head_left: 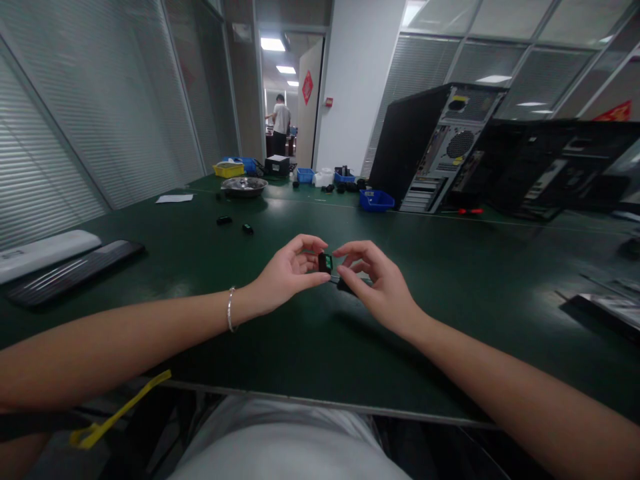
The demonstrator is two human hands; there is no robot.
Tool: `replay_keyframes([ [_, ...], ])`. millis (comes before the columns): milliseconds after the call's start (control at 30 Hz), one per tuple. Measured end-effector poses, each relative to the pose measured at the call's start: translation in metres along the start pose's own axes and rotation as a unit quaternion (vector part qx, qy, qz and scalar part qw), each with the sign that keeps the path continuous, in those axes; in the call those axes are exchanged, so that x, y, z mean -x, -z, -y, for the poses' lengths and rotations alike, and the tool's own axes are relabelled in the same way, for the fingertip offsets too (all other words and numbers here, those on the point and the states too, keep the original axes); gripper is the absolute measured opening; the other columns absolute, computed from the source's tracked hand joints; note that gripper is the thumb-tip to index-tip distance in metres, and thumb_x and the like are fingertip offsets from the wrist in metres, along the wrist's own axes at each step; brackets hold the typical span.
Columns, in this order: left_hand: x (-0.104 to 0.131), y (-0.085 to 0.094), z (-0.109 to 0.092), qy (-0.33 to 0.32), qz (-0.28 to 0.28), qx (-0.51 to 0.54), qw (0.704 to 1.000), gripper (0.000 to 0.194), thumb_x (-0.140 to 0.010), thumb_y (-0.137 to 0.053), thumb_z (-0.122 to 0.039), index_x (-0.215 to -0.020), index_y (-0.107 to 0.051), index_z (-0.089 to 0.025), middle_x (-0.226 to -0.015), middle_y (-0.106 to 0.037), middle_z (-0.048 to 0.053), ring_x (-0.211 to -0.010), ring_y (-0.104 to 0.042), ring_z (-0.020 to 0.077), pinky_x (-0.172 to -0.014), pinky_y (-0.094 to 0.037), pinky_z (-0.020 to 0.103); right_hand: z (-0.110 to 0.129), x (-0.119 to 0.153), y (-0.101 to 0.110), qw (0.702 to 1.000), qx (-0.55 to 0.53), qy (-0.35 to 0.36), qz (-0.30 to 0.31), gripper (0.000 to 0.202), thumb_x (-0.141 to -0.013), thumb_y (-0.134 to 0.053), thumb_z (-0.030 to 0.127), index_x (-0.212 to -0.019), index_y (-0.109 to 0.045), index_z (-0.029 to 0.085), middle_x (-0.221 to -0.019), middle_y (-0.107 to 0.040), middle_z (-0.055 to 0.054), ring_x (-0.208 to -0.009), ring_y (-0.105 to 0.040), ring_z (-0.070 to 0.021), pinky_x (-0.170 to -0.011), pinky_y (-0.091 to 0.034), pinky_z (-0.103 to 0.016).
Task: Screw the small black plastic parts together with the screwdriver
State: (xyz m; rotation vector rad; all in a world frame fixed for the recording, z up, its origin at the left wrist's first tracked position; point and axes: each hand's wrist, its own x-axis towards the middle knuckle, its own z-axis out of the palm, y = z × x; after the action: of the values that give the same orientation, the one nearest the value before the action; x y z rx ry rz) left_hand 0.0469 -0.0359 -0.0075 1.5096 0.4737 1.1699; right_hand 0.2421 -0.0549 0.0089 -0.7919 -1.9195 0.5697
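Just above the dark green bench [270,373], the left hand [291,272] holds a small black part [323,263] with green inside between thumb and fingers, while the right hand [383,287] grasps a dark-handled tool [345,287] whose thin metal shaft reaches the part's lower edge. Two small black pieces [248,229] lie farther back on the green top. Along the far side stand a metal bowl [245,192], a yellow tray [229,171] and, beside a computer tower [413,137], a blue bin [376,202]. Blinds [40,147] cover the glass partitions; beyond an open door [311,127], a person [281,120] stands.
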Motion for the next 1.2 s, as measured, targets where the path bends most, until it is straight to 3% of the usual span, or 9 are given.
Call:
replay_keyframes([
  [200,-0.001,0.004,-0.001,0.018,0.005,-0.047,0.999,0.037,-0.079,-0.069,-0.016,-0.113,-0.053,-0.018,-0.106,-0.055,0.005,-0.097,-0.056,0.0150,-0.089,-0.047,0.030,0.002,-0.003,0.005,0.997,0.059,0.050,0.030,0.015,-0.090,-0.053,0.017,-0.099,-0.064,0.021,-0.108,-0.057,-0.008,-0.094,-0.058,-0.0194,-0.074,-0.051,-0.031],
  [300,-0.007,0.014,0.000,0.006,-0.024,-0.107,0.994,0.034,-0.082,-0.066,-0.021,-0.114,-0.053,-0.017,-0.111,-0.055,0.006,-0.099,-0.055,0.0161,-0.090,-0.047,0.031,-0.002,-0.005,0.009,0.995,0.086,0.048,0.033,0.016,-0.089,-0.053,0.017,-0.097,-0.066,0.021,-0.109,-0.056,-0.008,-0.092,-0.058,-0.0191,-0.074,-0.051,-0.031],
  [400,-0.018,0.037,-0.001,-0.011,-0.063,-0.168,0.984,0.035,-0.082,-0.064,-0.024,-0.114,-0.051,-0.016,-0.113,-0.055,0.007,-0.101,-0.056,0.0175,-0.092,-0.047,0.034,-0.007,-0.006,0.013,0.992,0.109,0.044,0.037,0.015,-0.089,-0.053,0.016,-0.095,-0.066,0.020,-0.106,-0.057,-0.008,-0.091,-0.059,-0.0193,-0.070,-0.051,-0.030],
  [500,-0.031,0.076,-0.006,-0.024,-0.081,-0.253,0.964,0.037,-0.082,-0.062,-0.026,-0.115,-0.050,-0.015,-0.115,-0.055,0.008,-0.103,-0.057,0.0184,-0.095,-0.047,0.036,-0.011,-0.008,0.018,0.991,0.118,0.037,0.053,0.015,-0.089,-0.052,0.017,-0.095,-0.065,0.019,-0.103,-0.058,-0.008,-0.089,-0.059,-0.0190,-0.069,-0.051,-0.029],
  [667,-0.038,0.163,-0.015,-0.021,-0.117,-0.440,0.890,0.039,-0.078,-0.063,-0.035,-0.111,-0.053,-0.017,-0.115,-0.056,0.007,-0.100,-0.059,0.0198,-0.092,-0.050,0.037,-0.014,-0.009,0.020,0.984,0.131,0.039,0.111,0.015,-0.089,-0.051,0.016,-0.095,-0.065,0.019,-0.099,-0.060,-0.007,-0.086,-0.059,-0.0179,-0.074,-0.050,-0.030],
  [733,-0.035,0.193,-0.017,0.011,-0.131,-0.521,0.844,0.038,-0.076,-0.063,-0.038,-0.107,-0.056,-0.017,-0.112,-0.059,0.008,-0.100,-0.059,0.0224,-0.090,-0.050,0.038,-0.014,-0.009,0.020,0.981,0.136,0.047,0.129,0.015,-0.089,-0.051,0.015,-0.095,-0.065,0.019,-0.099,-0.060,-0.007,-0.086,-0.059,-0.0175,-0.075,-0.050,-0.030],
  [833,-0.029,0.227,-0.019,0.069,-0.095,-0.623,0.774,0.040,-0.075,-0.060,-0.044,-0.104,-0.060,-0.017,-0.109,-0.061,0.009,-0.101,-0.058,0.0261,-0.090,-0.047,0.039,-0.014,-0.009,0.020,0.978,0.144,0.053,0.143,0.016,-0.089,-0.051,0.013,-0.094,-0.065,0.018,-0.099,-0.060,-0.007,-0.087,-0.058,-0.0178,-0.077,-0.048,-0.031],
  [1033,-0.026,0.251,-0.022,0.143,0.004,-0.741,0.656,0.049,-0.073,-0.054,-0.051,-0.109,-0.062,-0.019,-0.109,-0.063,0.010,-0.100,-0.055,0.0308,-0.082,-0.044,0.038,-0.017,-0.008,0.021,0.973,0.154,0.047,0.167,0.015,-0.089,-0.051,0.013,-0.095,-0.065,0.018,-0.099,-0.060,-0.007,-0.088,-0.058,-0.0176,-0.079,-0.047,-0.031],
  [1200,-0.026,0.247,-0.020,0.142,0.038,-0.781,0.607,0.051,-0.075,-0.049,-0.048,-0.116,-0.060,-0.019,-0.111,-0.063,0.010,-0.103,-0.053,0.0325,-0.083,-0.041,0.038,-0.019,-0.008,0.020,0.970,0.158,0.051,0.178,0.014,-0.088,-0.052,0.014,-0.095,-0.064,0.018,-0.099,-0.061,-0.007,-0.089,-0.058,-0.0178,-0.080,-0.048,-0.032],
])
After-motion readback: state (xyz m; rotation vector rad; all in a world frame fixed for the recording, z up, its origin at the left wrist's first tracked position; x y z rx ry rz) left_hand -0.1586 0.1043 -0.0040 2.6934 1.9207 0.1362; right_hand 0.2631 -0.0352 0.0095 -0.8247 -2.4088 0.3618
